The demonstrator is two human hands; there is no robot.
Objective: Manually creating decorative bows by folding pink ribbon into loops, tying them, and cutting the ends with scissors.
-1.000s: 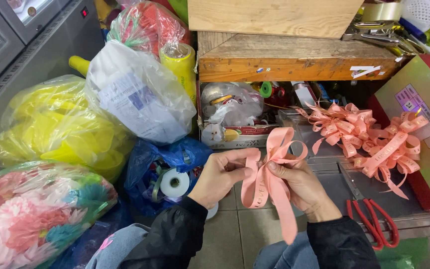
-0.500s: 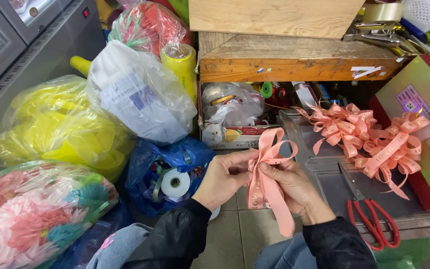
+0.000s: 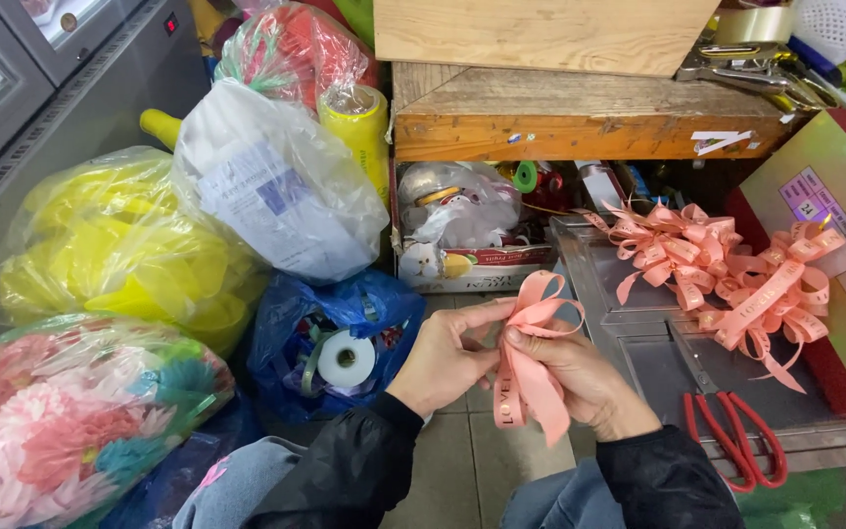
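Both hands, L & R, pinch pink ribbon btwn fingertips.

Left of my wooden shelf, a white bag shows a blue-printed label; right, a green-gold box.

The pink ribbon pinched between both hands looks satiny and smooth. Right of the hands, a dull brushed-metal tray holds scissors with glossy red plastic handles. Above them sits rough, unfinished wood. To the left, crinkled glossy plastic bags.
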